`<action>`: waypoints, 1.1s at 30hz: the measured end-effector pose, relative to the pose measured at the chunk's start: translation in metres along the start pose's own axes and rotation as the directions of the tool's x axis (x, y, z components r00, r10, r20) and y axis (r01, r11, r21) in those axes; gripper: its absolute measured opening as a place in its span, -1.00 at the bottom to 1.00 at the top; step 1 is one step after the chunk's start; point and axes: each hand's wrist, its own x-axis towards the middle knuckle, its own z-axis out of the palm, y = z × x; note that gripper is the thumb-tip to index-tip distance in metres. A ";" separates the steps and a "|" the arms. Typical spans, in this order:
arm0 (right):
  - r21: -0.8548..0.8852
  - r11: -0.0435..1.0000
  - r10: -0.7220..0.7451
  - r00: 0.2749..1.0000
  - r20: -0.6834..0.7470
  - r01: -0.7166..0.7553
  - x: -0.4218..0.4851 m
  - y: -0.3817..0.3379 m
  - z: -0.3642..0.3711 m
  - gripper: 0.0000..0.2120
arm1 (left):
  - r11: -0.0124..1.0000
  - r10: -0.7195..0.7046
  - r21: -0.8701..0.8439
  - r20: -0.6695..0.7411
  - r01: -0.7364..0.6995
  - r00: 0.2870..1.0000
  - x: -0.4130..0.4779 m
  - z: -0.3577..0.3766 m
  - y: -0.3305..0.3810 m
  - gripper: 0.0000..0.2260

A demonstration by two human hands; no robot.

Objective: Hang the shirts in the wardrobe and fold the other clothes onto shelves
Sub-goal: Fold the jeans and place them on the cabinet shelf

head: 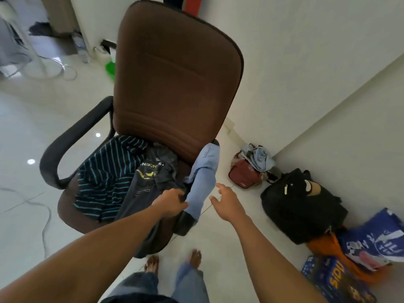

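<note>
1. The left hand (172, 202) is closed in a grip on dark cloth at the front right of the chair seat, just where the dark T-shirt (142, 193) meets the light blue shirt (202, 189). I cannot tell which of the two it holds.
2. The right hand (227, 204) is spread, with the fingers apart. It hovers just beside the light blue shirt, on its right side, and touches nothing.
3. The light blue shirt hangs over the right armrest and its lower end falls toward the floor. The end has a dark cuff.
4. The dark T-shirt lies on the seat and hangs over the front edge. It has white letters and a yellow print.
5. A striped shirt (105, 178), dark with blue-green lines, lies on the left part of the seat, touching the dark T-shirt.
6. All three clothes rest on a brown office chair (179, 71) with black armrests.
7. On the floor to the right, along the wall (328, 62), stand a red bag (242, 173) with light cloth on top, a black backpack (301, 206), and blue bags (376, 241) over something orange.
8. The person's bare feet (194, 258) stand on the white floor (21, 127) just in front of the chair.
</note>
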 end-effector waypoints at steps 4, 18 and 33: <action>-0.072 0.996 -0.051 0.995 0.091 0.057 0.063 0.011 -0.019 -0.44 | 0.994 -0.087 -0.064 0.013 0.087 0.996 0.037 0.009 0.006 -0.70; -0.230 0.883 -0.303 0.871 0.387 0.410 0.247 0.031 -0.038 -0.27 | 0.809 -0.473 -0.391 0.010 0.439 0.881 0.115 0.064 0.033 -0.61; -0.227 0.846 -0.332 0.810 0.483 0.482 0.272 0.026 -0.027 -0.06 | 0.743 -0.543 -0.563 -0.193 0.361 0.817 0.114 0.073 0.020 -0.91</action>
